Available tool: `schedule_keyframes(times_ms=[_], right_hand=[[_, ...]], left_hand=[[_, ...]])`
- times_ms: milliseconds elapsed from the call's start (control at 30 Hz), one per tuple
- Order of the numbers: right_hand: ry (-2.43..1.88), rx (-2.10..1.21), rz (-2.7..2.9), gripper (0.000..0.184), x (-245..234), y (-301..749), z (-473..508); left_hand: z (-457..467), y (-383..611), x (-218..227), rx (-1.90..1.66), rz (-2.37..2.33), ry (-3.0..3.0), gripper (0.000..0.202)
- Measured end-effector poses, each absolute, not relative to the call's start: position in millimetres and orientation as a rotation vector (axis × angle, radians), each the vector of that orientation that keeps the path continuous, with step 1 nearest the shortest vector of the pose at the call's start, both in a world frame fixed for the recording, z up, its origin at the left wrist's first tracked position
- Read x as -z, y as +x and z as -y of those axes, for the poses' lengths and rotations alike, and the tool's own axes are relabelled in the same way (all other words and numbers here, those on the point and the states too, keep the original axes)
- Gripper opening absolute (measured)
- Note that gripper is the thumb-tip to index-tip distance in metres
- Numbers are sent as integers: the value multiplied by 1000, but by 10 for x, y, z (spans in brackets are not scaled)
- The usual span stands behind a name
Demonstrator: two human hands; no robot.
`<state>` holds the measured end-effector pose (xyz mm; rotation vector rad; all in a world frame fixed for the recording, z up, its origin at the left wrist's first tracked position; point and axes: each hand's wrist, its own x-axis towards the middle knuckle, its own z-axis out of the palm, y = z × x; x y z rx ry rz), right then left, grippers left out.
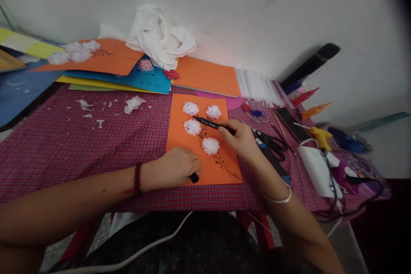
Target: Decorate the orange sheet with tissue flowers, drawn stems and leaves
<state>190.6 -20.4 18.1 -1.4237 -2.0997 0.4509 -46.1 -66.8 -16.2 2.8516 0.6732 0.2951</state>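
Observation:
An orange sheet of paper (180, 145) lies in front of me, bearing several white fluffy paper flowers (210, 146) and drawn dark stems with leaves. My right hand (242, 139) grips a black marker (208, 123), its tip pointing left between the two left-hand flowers. Whether the tip touches the paper I cannot tell. Low on the sheet's left side rests my left hand (175, 167), its fingers curled around a black marker cap (194, 177).
Behind the sheet are stacked coloured papers (150, 81), a crumpled white cloth (159, 36) and white strips (257, 85). On the right lie scissors (272, 143), a phone (292, 124), a glue gun (321, 137) and a white power strip (317, 171). Tissue scraps (133, 103) dot the left side.

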Motion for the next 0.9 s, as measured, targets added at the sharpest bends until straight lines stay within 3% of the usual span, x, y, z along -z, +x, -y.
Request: schedule_keyframes(times_ms=[433,900], right_hand=[[-1429,-616,1995,26,-305,2051,70],[-1420,-764,2412,13,-836,1593,-479]], left_hand=[[656,-450,153,-315,-657,2851,21],[656,-451,197,-370,-668,2841,21]])
